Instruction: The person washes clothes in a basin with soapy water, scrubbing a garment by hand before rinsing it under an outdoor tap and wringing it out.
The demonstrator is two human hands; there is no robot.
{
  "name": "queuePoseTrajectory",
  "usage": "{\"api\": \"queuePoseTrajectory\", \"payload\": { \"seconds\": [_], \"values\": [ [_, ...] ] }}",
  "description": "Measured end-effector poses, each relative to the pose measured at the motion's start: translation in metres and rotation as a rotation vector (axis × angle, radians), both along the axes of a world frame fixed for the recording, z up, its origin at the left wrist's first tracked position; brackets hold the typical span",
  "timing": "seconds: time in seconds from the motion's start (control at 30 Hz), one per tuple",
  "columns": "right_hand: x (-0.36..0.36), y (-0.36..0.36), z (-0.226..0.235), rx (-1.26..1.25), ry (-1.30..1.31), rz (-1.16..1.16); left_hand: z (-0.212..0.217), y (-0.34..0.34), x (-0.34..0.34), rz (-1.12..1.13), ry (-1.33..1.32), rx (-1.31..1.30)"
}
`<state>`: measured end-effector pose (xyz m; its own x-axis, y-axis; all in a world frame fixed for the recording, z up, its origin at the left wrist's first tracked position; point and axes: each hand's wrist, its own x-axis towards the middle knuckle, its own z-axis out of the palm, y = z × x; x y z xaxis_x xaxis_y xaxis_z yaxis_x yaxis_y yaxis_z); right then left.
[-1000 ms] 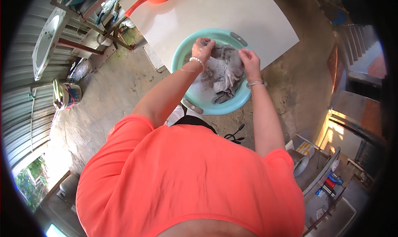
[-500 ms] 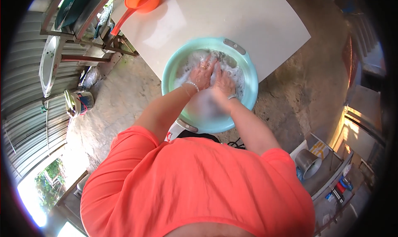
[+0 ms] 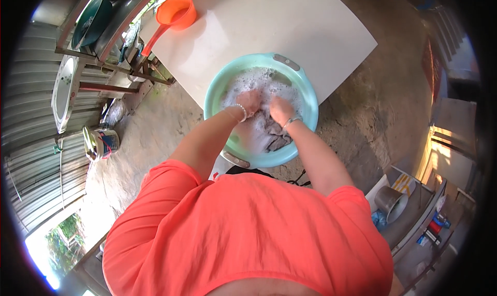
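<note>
A pale turquoise basin [image 3: 312,102] holds soapy water thick with white suds [image 3: 253,81]. In it lies a wet, bunched grey cloth [image 3: 277,140], partly covered by foam. My left hand [image 3: 249,102], a beaded bracelet at its wrist, is closed over the cloth on the left. Just to its right, my right hand [image 3: 281,110], wearing a metal bangle, is also curled into a grip on the cloth. The fingertips of both hands are sunk in the foam.
The basin overlaps the near edge of a pale tabletop [image 3: 248,24]. An orange dipper [image 3: 178,13] sits at its far left. A bucket [image 3: 106,142] stands on the floor at left. A metal pot [image 3: 391,203] lies at lower right.
My hands were stretched flat, fingers forward, farther into the basin. They have drawn back toward me and curled closed, and the cloth now shows more clearly below them.
</note>
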<state>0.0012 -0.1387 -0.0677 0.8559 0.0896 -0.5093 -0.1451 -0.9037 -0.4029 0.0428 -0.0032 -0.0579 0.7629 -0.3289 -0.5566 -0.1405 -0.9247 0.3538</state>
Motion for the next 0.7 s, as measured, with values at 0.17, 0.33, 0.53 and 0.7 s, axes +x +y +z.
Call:
{"api": "queuePoseTrajectory", "payload": {
  "seconds": [0.17, 0.33, 0.53, 0.7],
  "values": [
    [0.007, -0.015, 0.027, 0.437, -0.433, -0.319, 0.027, 0.016, 0.024, 0.401, 0.235, -0.625],
    [-0.008, 0.000, 0.105, 1.265, -0.259, -0.726, 0.023, 0.023, 0.001, 0.780, -0.036, -0.865],
    [-0.029, 0.037, 0.118, 1.034, -0.244, -0.660, 0.079, 0.008, -0.032, 1.102, 1.051, -1.534],
    [-0.050, 0.078, 0.129, 0.709, -0.595, -0.256, 0.055, 0.018, -0.009, 1.143, 1.466, -1.372]
  ]
}}
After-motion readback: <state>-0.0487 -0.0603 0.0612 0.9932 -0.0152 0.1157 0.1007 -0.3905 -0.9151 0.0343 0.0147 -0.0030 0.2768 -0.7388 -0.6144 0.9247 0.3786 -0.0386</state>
